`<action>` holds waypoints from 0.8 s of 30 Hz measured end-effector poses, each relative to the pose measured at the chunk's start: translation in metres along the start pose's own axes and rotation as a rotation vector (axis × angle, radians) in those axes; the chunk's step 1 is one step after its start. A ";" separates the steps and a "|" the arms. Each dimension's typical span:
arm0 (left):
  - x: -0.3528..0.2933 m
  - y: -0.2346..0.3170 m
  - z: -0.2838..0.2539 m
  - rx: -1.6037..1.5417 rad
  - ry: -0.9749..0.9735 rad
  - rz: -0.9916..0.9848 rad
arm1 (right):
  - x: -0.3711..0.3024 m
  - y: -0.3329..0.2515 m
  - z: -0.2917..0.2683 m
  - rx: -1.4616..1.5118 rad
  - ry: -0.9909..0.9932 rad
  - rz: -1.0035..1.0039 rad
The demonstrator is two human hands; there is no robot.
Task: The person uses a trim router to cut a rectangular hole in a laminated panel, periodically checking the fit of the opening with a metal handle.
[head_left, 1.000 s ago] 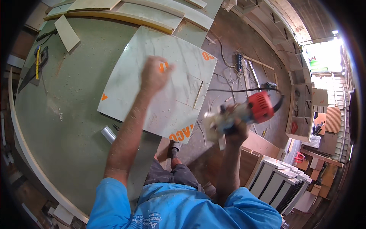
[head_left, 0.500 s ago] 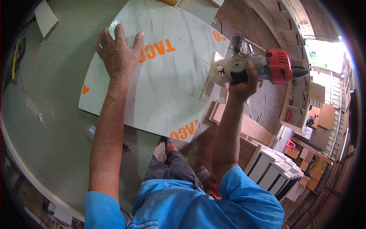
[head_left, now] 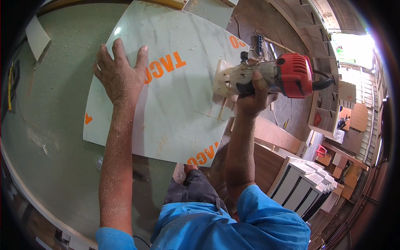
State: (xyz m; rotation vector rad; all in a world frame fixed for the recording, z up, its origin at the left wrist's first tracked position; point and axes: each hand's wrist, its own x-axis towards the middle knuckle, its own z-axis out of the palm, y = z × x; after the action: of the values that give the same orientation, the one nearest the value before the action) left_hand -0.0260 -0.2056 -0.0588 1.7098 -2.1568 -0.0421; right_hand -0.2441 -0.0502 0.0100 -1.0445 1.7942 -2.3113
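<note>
A white marble-patterned panel (head_left: pixel 179 104) with curved edges and orange print lies on the green worktop (head_left: pixel 62 96), overhanging its right side. My left hand (head_left: pixel 118 75) rests on the panel's left part, fingers spread, with sawdust on the skin and forearm. In my right hand (head_left: pixel 255 98) is a red trim router (head_left: pixel 293 75) held on its side, my fingers wrapped round its body. Its pale, see-through base (head_left: pixel 223 79) overlaps the panel's right edge, near a small notch and pencil lines. The router's bit is not clearly visible.
A white offcut (head_left: pixel 38 38) and a yellow-and-black tool (head_left: pixel 10 89) lie at the worktop's far left. A power strip (head_left: pixel 259 45) sits on the floor at the right, beyond the panel. White drawer boxes (head_left: pixel 298 183) are stacked at the lower right. Sawdust lies about.
My right hand has brought the router left, further over the panel's edge. The whole view has shifted slightly, so the panel appears lower. My left hand stays spread on the panel.
</note>
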 end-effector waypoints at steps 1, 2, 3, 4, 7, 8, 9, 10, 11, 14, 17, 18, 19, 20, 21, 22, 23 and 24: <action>-0.001 -0.001 0.001 0.015 0.002 0.000 | -0.002 0.000 0.001 -0.018 -0.009 0.024; -0.001 -0.002 0.002 0.029 0.004 0.000 | -0.003 0.000 0.002 -0.019 -0.003 0.023; -0.001 -0.002 0.002 0.029 0.004 0.005 | -0.005 0.001 0.003 -0.037 -0.014 0.004; -0.002 -0.002 0.003 0.050 -0.007 0.004 | -0.006 0.002 0.003 -0.054 -0.024 -0.013; -0.002 -0.002 0.004 0.088 -0.015 0.012 | -0.008 0.005 0.003 -0.003 -0.001 -0.013; -0.002 -0.001 0.004 0.101 -0.012 0.018 | -0.008 0.005 0.004 -0.003 0.000 -0.009; -0.002 -0.001 0.004 0.104 -0.014 0.018 | -0.008 0.005 0.005 0.015 0.013 -0.008; -0.002 -0.001 0.004 0.106 -0.022 0.014 | -0.008 0.005 0.006 0.030 0.024 -0.007; -0.002 0.000 0.005 0.108 -0.030 0.009 | -0.007 0.005 0.006 0.027 0.021 -0.004; -0.001 -0.002 0.002 0.085 -0.019 0.008 | -0.008 0.008 0.009 0.027 0.030 0.002; -0.001 -0.002 0.002 0.073 -0.014 0.017 | -0.008 0.010 0.008 -0.008 0.005 0.001; -0.001 -0.003 0.002 0.076 -0.017 0.011 | -0.007 0.010 0.010 0.002 0.007 -0.011; -0.001 -0.003 0.002 0.070 -0.011 0.018 | -0.006 0.009 0.010 0.009 0.009 -0.024; -0.001 -0.003 0.003 0.063 -0.006 0.025 | -0.006 0.010 0.008 0.009 0.006 -0.020; -0.001 -0.003 0.004 0.066 -0.009 0.022 | -0.005 0.010 0.004 0.054 0.000 0.019; -0.001 -0.003 0.005 0.074 -0.008 0.022 | -0.005 0.011 0.001 0.099 -0.005 0.059; -0.001 -0.003 0.006 0.082 -0.008 0.023 | -0.005 0.013 -0.002 0.099 -0.007 0.063; -0.002 -0.003 0.006 0.085 -0.011 0.022 | -0.005 0.014 -0.004 0.089 -0.007 0.062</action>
State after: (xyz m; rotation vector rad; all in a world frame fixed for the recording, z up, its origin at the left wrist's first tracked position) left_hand -0.0252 -0.2059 -0.0658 1.7355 -2.2142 0.0466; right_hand -0.2476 -0.0501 -0.0049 -0.9682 1.6791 -2.3244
